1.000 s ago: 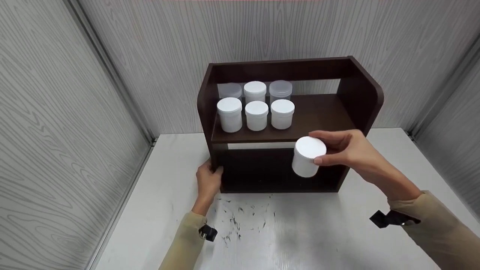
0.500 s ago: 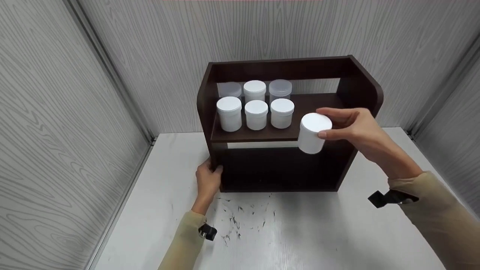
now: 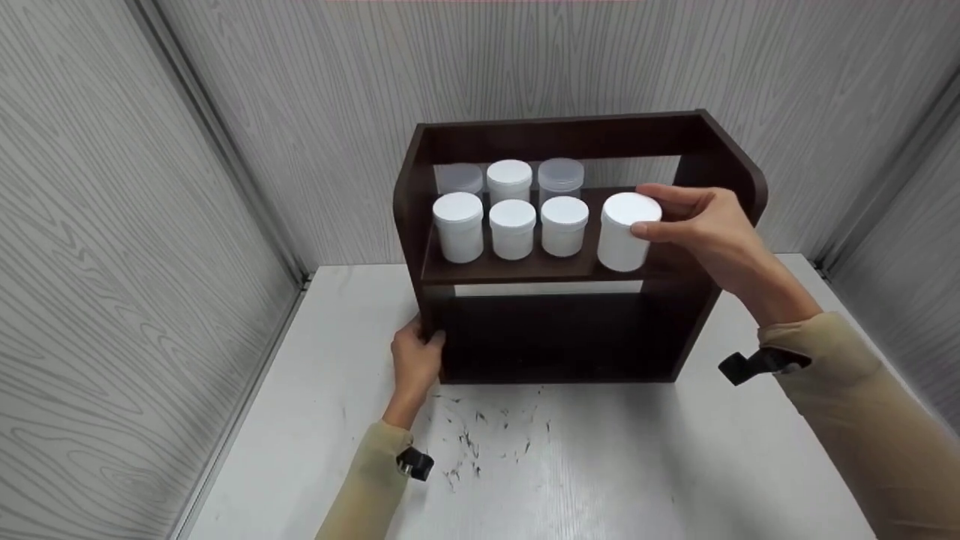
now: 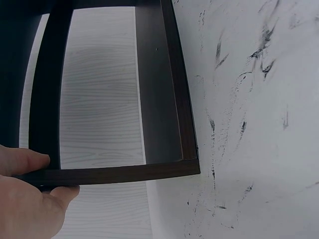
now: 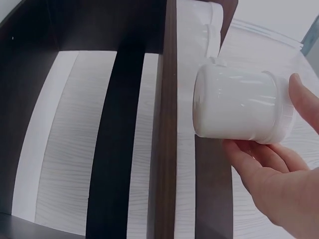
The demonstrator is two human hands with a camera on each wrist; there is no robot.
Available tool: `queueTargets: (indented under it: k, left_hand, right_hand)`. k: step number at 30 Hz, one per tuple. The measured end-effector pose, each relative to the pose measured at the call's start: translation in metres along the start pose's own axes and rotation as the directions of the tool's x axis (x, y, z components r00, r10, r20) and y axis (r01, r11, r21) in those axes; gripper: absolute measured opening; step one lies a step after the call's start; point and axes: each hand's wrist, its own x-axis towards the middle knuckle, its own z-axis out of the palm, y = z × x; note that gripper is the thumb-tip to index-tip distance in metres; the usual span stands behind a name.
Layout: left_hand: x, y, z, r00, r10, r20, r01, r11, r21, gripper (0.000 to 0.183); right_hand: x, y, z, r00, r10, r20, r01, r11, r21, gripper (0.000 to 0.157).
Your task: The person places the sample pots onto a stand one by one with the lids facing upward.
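Note:
My right hand [image 3: 701, 221] pinches a white lidded jar [image 3: 624, 238] by its lid, at the front of the upper shelf of a dark brown rack [image 3: 540, 277]. In the right wrist view that jar [image 5: 239, 104] lies between thumb and fingers, beside the shelf's edge; whether it touches the shelf I cannot tell. My left hand [image 3: 417, 358] grips the rack's left side panel low down. The left wrist view shows its thumb and fingers on either side of the panel [image 4: 119, 173].
Left of the held jar, a front row of white jars [image 3: 513, 231] stands on the upper shelf. Behind are another white jar [image 3: 510, 180] and two translucent jars [image 3: 561, 176]. The white table [image 3: 592, 457] has dark scuff marks. Grey wood-grain walls [image 3: 570, 60] surround it.
My right hand has raised the white jar from in front of the lower opening to the upper shelf's level, beside the front row. My left hand has stayed on the rack's side.

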Motion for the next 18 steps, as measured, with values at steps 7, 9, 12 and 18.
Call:
queueTargets:
  k: [7,9,12,18]
  left_hand:
    - [0.000,0.001,0.000,1.000,-0.009,0.018,0.010,1.000,-0.015,0.044]
    - [0.000,0.001,0.000,1.000,-0.014,0.014,0.014,1.000,-0.019,0.043]
    - [0.000,0.001,0.000,1.000,-0.011,0.005,0.011,1.000,-0.020,0.042]
    - [0.001,0.000,0.000,1.000,-0.001,0.008,0.001,1.000,-0.020,0.043]
  right_hand:
    - [0.016,0.005,0.001,1.000,0.008,-0.025,-0.008,1.000,-0.006,0.062]
    - [0.020,0.006,0.001,0.999,0.016,-0.030,-0.016,1.000,-0.017,0.063]
    - [0.025,0.007,0.002,0.999,0.013,-0.043,-0.015,0.999,-0.031,0.063]
    - [0.035,0.010,0.003,0.997,0.024,-0.067,-0.024,1.000,-0.004,0.067]
